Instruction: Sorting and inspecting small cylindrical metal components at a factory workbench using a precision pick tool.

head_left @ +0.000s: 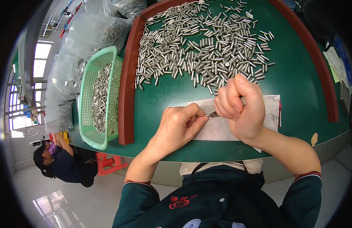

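My left hand is closed in a pinch over a pale cloth, thumb and forefinger on a small metal cylinder of which only the end shows. Beside it, my right hand makes a fist, thumb up, around a small metal tool. Just the tool's dark tip sticks out, meeting the cylinder at my left fingertips; the fist hides the rest. The pale cloth lies under both hands at the table's near edge. Beyond them spreads a large heap of shiny metal cylinders.
Dark red raised borders flank the green table, the left border and the right border. A light green basket of cylinders stands left, near clear bags of more. Another person and a red stool are at lower left.
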Demonstrator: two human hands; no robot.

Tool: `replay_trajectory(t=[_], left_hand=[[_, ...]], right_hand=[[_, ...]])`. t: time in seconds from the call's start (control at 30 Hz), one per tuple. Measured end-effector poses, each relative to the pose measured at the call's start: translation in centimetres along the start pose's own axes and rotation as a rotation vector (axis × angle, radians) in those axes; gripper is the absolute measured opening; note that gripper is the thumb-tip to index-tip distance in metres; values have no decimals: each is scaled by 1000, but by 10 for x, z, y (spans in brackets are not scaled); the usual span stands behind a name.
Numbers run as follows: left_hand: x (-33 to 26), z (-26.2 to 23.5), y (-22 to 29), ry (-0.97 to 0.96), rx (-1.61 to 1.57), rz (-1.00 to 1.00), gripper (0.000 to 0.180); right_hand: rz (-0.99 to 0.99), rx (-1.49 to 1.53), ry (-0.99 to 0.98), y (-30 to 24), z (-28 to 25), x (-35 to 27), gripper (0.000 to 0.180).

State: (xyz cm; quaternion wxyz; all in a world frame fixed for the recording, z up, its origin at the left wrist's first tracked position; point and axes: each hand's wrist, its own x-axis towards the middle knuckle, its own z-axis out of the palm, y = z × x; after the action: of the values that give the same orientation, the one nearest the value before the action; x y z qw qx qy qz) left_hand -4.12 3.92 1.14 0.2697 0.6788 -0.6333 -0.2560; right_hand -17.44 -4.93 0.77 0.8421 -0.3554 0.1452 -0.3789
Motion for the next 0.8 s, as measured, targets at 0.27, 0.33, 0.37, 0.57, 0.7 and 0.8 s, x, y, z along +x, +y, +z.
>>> replay_trajectory(t=[0.27, 0.33, 0.37, 0.57, 0.7, 0.8], left_hand=[[0, 0, 1, 10, 11, -3, 12], [1, 2, 1, 15, -3, -6, 11], [0, 2, 1, 22, -14, -10, 11], [0, 1, 0, 1, -65, -39, 11], [1, 0, 2, -5, -94, -38, 11], [1, 0, 3, -14, -77, -38, 11]], right_hand=[[-16, -6, -3, 1, 1, -2, 42], [-17, -6, -5, 2, 0, -1, 42], [-21, -13, -11, 2, 0, -1, 42], [-85, -114, -27, 6, 5, -5, 42], [-131, -225, -21, 7, 11, -8, 41], [-137, -233, -2, 7, 13, -9, 41]])
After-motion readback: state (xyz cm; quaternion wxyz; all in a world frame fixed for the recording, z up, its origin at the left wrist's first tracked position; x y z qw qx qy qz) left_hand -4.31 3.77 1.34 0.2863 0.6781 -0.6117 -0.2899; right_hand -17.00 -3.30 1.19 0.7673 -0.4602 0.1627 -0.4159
